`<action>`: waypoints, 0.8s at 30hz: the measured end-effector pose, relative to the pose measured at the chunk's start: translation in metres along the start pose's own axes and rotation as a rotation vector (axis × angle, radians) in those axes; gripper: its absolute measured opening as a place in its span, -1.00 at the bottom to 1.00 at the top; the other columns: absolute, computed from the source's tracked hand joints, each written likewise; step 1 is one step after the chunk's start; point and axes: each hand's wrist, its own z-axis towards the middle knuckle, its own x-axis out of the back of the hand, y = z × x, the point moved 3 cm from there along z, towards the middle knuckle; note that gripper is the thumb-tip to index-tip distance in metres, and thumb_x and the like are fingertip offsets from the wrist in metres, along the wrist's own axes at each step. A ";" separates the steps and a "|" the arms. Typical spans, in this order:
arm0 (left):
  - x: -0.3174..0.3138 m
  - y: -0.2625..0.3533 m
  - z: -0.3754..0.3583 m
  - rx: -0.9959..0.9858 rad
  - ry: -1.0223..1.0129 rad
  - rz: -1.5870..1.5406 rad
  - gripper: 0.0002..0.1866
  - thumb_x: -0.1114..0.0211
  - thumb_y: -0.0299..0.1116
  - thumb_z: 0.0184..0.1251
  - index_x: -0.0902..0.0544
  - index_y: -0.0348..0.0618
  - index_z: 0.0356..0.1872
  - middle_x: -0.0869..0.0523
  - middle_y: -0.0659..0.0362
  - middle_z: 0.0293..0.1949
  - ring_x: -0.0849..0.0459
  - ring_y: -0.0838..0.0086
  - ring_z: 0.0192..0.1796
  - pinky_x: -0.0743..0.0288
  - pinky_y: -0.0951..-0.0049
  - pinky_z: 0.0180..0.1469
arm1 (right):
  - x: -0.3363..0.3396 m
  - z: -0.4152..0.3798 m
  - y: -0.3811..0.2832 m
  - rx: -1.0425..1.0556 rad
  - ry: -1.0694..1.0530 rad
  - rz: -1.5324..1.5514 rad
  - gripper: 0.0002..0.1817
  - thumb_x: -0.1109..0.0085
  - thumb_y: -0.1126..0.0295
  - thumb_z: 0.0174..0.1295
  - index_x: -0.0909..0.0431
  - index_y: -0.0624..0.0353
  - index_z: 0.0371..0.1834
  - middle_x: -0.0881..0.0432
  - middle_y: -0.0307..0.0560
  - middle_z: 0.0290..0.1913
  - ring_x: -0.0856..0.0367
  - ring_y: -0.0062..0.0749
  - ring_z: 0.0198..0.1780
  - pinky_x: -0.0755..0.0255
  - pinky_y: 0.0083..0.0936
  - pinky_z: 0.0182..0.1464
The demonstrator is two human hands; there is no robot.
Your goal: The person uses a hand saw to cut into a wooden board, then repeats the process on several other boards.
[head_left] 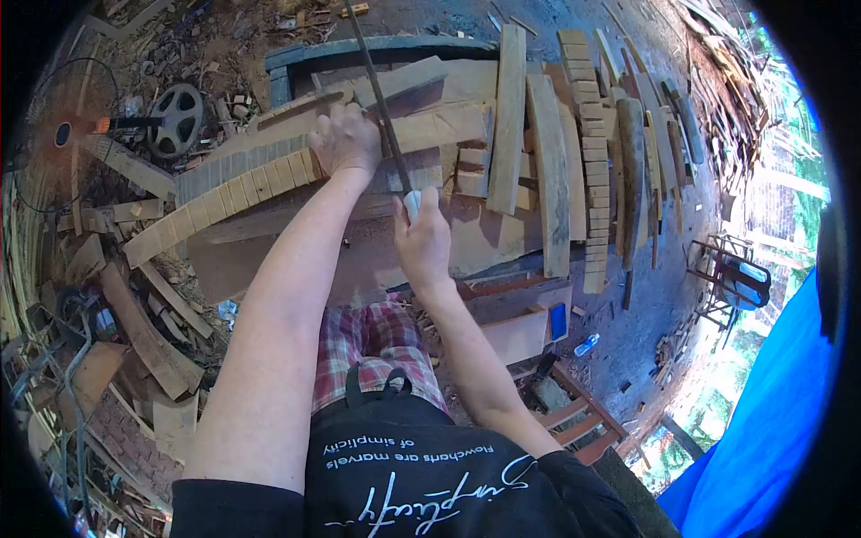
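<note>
- At far left we see a fan (63, 134) and, beside it, a spoked wheel (177, 119), with wood scraps around them.
- Next, a curved notched plank (238, 193) lies on the counter (366, 262), its lower left end close to the counter's left edge.
- Our left hand (345, 142) is set down at that plank's upper end, fingers bent and bunched over the wood; we cannot tell whether they grip it or only press.
- Just right of it, a long thin blade (381, 103) slants up and away across the boards, passing near our left fingers.
- Our right hand (423, 240) has its fingers wrapped closed around the blade's pale handle (413, 204), the thumb along it.
- Below, our black shirt (404, 475) reads "Flowcharts are marvels of simplicity" (upside down from here), beside larger script.
- Further right, loose planks (549, 175) and a strip of blocks (589, 161) lie side by side, some reaching past the counter's edge.
- Beyond them, open ground (659, 269) runs toward a chair (731, 278); a bottle (587, 345) lies nearer us.
</note>
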 end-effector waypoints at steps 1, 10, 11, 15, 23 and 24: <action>-0.001 0.001 0.000 0.012 -0.008 -0.010 -0.77 -0.09 -0.23 0.23 -0.69 -0.02 -0.28 -0.67 0.15 -0.16 -0.58 0.23 -0.03 -0.34 0.16 0.03 | 0.001 -0.002 0.002 0.003 0.010 -0.037 -0.74 -0.19 0.35 0.27 -0.39 0.26 -0.13 -0.52 0.29 -0.34 -0.50 0.33 -0.26 -0.43 -0.10 -0.30; 0.002 0.003 0.002 0.035 -0.011 -0.056 -0.73 -0.05 -0.21 0.28 -0.69 -0.06 -0.35 -0.69 0.12 -0.19 -0.58 0.21 -0.03 -0.33 0.11 0.03 | 0.134 -0.276 0.106 -0.317 -0.129 -0.108 -0.81 -0.24 0.41 0.20 -0.51 0.23 -0.18 -0.60 0.15 -0.37 -0.63 0.05 -0.33 -0.48 -0.27 -0.26; -0.001 0.001 0.001 0.022 0.019 -0.076 -0.70 -0.04 -0.16 0.31 -0.68 -0.07 -0.37 -0.68 0.12 -0.21 -0.58 0.21 -0.04 -0.32 0.07 0.03 | 0.151 -0.292 0.103 -0.310 -0.093 -0.073 -0.80 -0.25 0.39 0.20 -0.52 0.23 -0.19 -0.60 0.14 -0.39 -0.63 0.03 -0.35 -0.48 -0.27 -0.26; 0.003 -0.001 -0.003 -0.030 0.063 -0.116 -0.67 -0.04 -0.09 0.35 -0.67 -0.07 -0.35 -0.66 0.11 -0.21 -0.56 0.19 -0.05 -0.30 0.05 0.03 | 0.188 -0.347 0.134 -0.490 -0.020 -0.115 -0.75 -0.29 0.34 0.17 -0.51 0.21 -0.18 -0.60 0.13 -0.40 -0.65 -0.03 -0.36 -0.48 -0.29 -0.30; 0.032 -0.014 -0.042 -0.535 0.028 -0.238 -0.57 -0.26 0.05 0.19 -0.49 -0.06 -0.14 -0.48 0.13 -0.12 -0.40 0.21 0.00 -0.18 0.07 0.06 | 0.159 -0.268 0.109 -0.340 0.195 -0.070 -0.76 -0.31 0.36 0.17 -0.42 0.22 -0.35 -0.52 0.10 -0.59 -0.58 -0.02 -0.57 -0.38 -0.29 -0.51; 0.034 -0.014 -0.047 -0.544 0.032 -0.237 -0.57 -0.26 0.05 0.19 -0.49 -0.06 -0.14 -0.48 0.13 -0.12 -0.40 0.21 0.00 -0.18 0.07 0.06 | 0.155 -0.262 0.109 -0.341 0.211 -0.014 -0.74 -0.32 0.35 0.17 -0.40 0.22 -0.38 -0.51 0.10 -0.59 -0.57 -0.03 -0.58 -0.36 -0.29 -0.52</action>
